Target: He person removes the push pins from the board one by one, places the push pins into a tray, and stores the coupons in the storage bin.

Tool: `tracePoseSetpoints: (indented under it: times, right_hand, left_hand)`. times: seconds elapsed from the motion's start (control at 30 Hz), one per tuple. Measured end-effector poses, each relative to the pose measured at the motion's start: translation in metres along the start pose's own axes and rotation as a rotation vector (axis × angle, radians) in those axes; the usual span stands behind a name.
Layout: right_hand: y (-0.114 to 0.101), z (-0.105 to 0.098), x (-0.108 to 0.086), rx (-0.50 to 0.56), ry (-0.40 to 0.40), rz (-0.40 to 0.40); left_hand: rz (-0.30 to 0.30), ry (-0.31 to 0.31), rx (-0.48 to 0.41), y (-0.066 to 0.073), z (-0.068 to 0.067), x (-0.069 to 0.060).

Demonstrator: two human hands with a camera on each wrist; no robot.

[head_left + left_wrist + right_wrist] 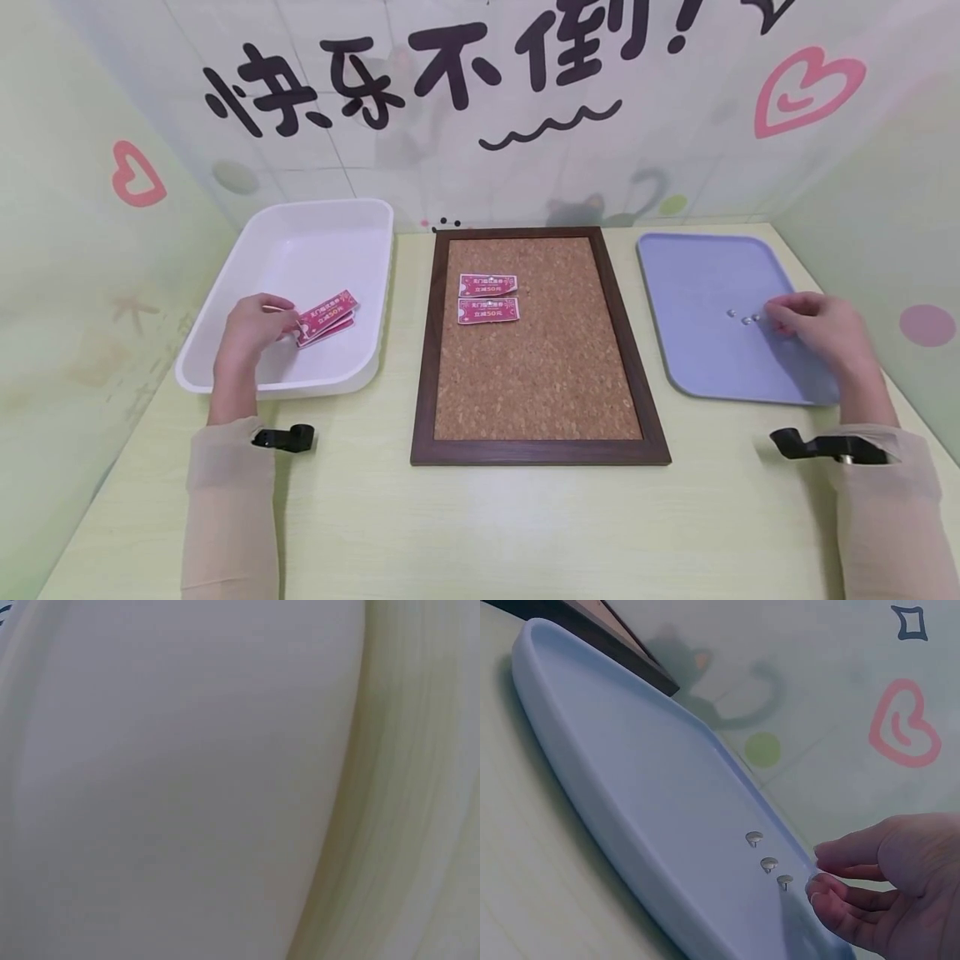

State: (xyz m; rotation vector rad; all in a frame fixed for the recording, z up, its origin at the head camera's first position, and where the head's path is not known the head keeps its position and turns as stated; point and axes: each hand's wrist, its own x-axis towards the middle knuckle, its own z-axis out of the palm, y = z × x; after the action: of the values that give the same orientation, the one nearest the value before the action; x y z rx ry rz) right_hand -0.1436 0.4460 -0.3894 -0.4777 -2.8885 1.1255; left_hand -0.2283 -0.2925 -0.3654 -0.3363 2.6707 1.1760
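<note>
My left hand (255,325) reaches into the white plastic tub (318,387) and pinches the end of a pink printed coupon (330,311). Another coupon lies partly under it. The left wrist view shows the tub but neither hand nor coupons. Over the right side of the blue-grey tray (705,275), my right hand (889,889) brings thumb and fingers together. A small glassy bit at these fingertips looks like a thumbtack (816,878), partly hidden. Just beside them, several clear-headed thumbtacks (769,864) lie on the tray.
Between tub and tray lies a cork board (540,367) in a dark wooden frame. Two coupons (488,311) are fixed one above the other at its upper left. A patterned wall (450,183) stands behind the table (540,533), with side walls left and right.
</note>
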Motion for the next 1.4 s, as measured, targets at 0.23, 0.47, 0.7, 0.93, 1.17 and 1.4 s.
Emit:
tracePoseSetpoints:
  times: [0.23,0.47,0.7,0.93,1.17,1.4]
  right_hand:
    - [-0.013,0.005,-0.002,0.069,0.033,-0.052]
    - [-0.029,0.014,-0.003,0.123,0.062,-0.117]
    - [-0.045,0.024,-0.003,0.198,0.066,-0.201]
    - [-0.065,0.034,-0.006,0.109,0.056,-0.24]
    - [-0.086,0.044,-0.008,0.118,0.015,-0.292]
    - [-0.103,0.055,-0.011,0.149,0.018,-0.371]
  left_hand:
    - [0.029,0.026,-0.007,0.004,0.0,-0.003]
    - [0.101,0.052,-0.021,0.013,0.002,-0.006]
    - [0.191,0.074,-0.021,0.033,0.008,-0.017]
    - [0.291,0.06,-0.041,0.056,0.019,-0.03]
    - [0.38,0.024,-0.055,0.076,0.032,-0.043]
    - [0.426,-0.04,-0.107,0.093,0.045,-0.05]
